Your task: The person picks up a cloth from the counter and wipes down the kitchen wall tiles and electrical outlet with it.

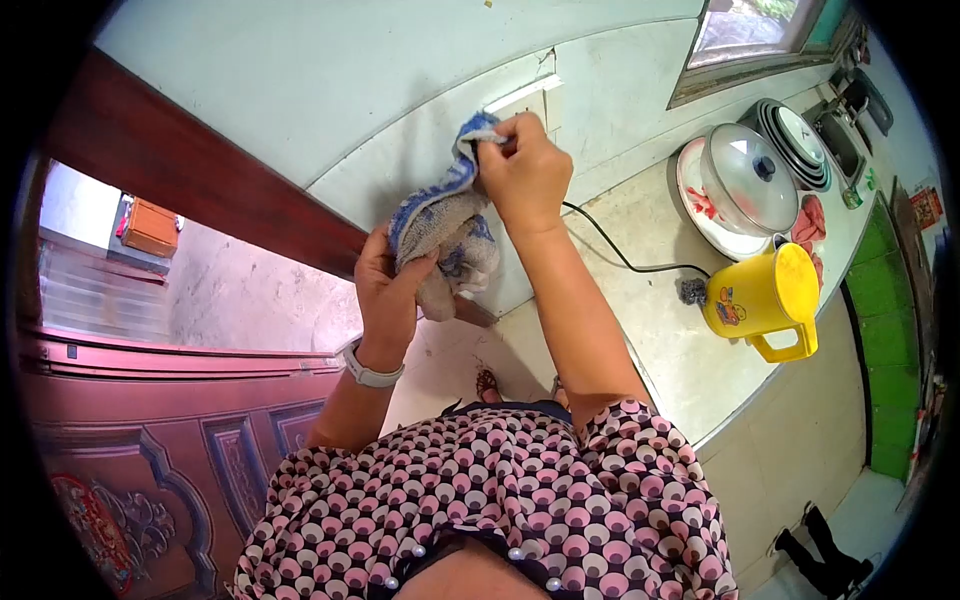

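A blue and grey-white cloth hangs bunched in front of the wall, held between my two hands. My left hand, with a pale watch band on the wrist, grips the lower bunched part. Higher up, the fingers of my right hand pinch the cloth's upper end. That hand is right by a white wall socket, which it partly covers; contact with the socket cannot be made out. A black cord runs from behind my right forearm to a yellow electric kettle on the counter.
Beside the kettle lies a dark scouring pad. Further along the counter stand a glass-lidded pan on a tray, stacked basins, a red cloth and a sink. An open doorway and a reddish door are on the left.
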A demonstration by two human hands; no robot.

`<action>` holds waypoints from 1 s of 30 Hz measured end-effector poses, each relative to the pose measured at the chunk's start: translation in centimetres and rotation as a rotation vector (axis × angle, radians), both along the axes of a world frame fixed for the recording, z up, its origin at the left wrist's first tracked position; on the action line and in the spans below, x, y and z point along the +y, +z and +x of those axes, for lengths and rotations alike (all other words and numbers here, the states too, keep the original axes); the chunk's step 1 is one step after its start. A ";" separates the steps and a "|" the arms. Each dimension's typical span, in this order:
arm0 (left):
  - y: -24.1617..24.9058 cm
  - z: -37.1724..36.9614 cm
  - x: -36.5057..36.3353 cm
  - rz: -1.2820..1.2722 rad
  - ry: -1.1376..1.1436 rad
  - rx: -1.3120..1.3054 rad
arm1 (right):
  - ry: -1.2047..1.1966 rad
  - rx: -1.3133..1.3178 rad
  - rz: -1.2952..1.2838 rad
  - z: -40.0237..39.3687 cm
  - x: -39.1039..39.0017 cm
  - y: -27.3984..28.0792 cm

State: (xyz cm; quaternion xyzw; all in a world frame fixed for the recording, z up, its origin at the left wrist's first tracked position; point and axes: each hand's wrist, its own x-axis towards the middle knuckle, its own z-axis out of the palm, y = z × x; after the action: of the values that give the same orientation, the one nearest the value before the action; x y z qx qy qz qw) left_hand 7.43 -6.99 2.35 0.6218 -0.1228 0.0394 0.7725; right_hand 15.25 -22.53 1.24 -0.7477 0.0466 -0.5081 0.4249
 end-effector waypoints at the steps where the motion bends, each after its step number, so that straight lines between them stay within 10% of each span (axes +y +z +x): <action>1: -0.1 0.1 0.0 -0.002 -0.012 0.006 | -0.014 -0.002 0.024 0.1 0.2 -0.8; 10: -1.6 -0.6 0.5 0.074 -0.019 0.076 | 0.090 0.169 0.241 -3.3 0.7 -6.5; 17: -1.3 -0.9 0.5 0.066 -0.063 0.021 | 0.482 0.113 1.110 -3.4 -0.3 -1.2; 30: -1.3 -1.4 -0.5 0.137 -0.110 0.039 | 0.552 0.374 1.289 -2.4 1.0 -6.6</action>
State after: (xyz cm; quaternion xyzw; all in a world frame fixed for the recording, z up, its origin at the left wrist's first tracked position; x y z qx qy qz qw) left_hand 6.04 -7.50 1.01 0.6662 -0.1441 -0.0237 0.7313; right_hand 12.84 -21.57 -5.40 -0.4073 0.2184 -0.1177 0.8789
